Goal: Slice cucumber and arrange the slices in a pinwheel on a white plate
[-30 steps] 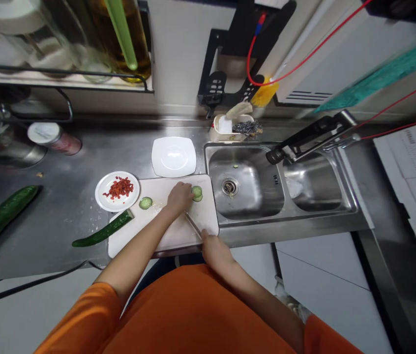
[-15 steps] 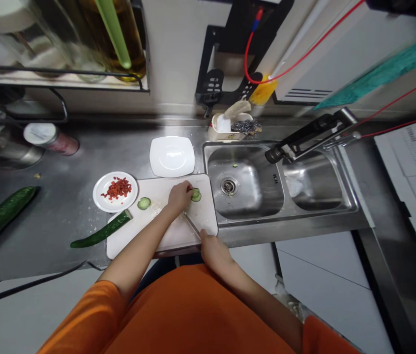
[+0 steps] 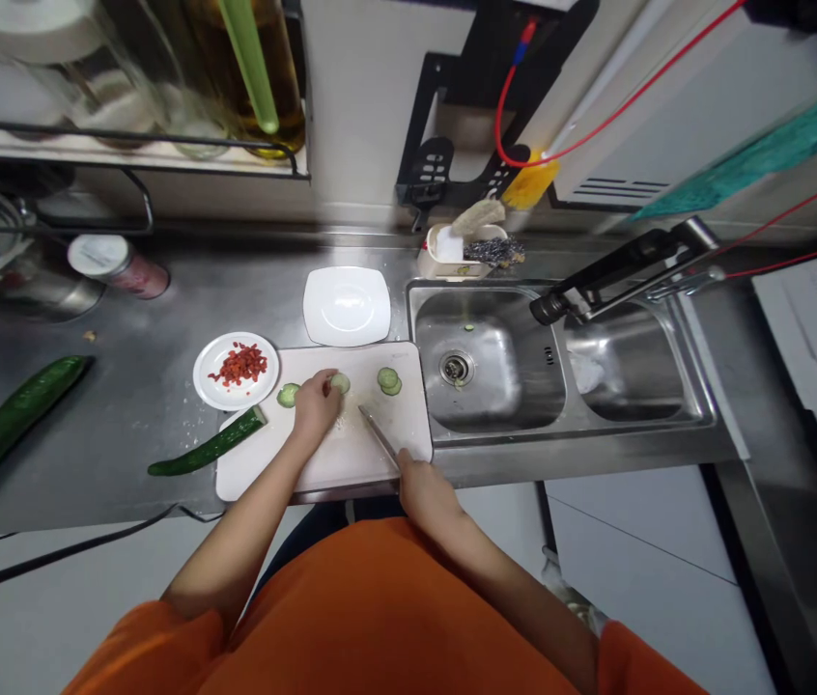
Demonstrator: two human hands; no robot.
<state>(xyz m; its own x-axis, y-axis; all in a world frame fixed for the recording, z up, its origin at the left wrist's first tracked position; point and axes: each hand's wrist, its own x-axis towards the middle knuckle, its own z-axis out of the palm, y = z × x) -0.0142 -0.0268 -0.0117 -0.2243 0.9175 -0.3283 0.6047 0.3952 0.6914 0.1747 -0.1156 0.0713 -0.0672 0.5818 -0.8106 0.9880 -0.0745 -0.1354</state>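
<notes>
A pale cucumber slice (image 3: 340, 383) is pinched in the fingers of my left hand (image 3: 316, 410), above the white cutting board (image 3: 322, 463). My right hand (image 3: 427, 492) grips a knife (image 3: 378, 434) whose blade points up and left over the board. Two overlapping cucumber slices (image 3: 389, 380) lie near the board's right side. Left of my left hand rests another small group of cucumber slices (image 3: 288, 395), partly covered by the hand. The cut cucumber (image 3: 210, 451) reaches from the counter onto the board's left edge.
A white plate of chopped red pieces (image 3: 237, 372) stands left of the board, and a white square plate (image 3: 347, 304) behind it. On the far left lies a whole cucumber (image 3: 14, 425). To the right is a double sink (image 3: 488, 362) with a black faucet (image 3: 597, 275).
My left hand has moved left from the slices at the board's right, which now lie uncovered, and holds a slice mid-board. My right hand keeps the knife in nearly the same place.
</notes>
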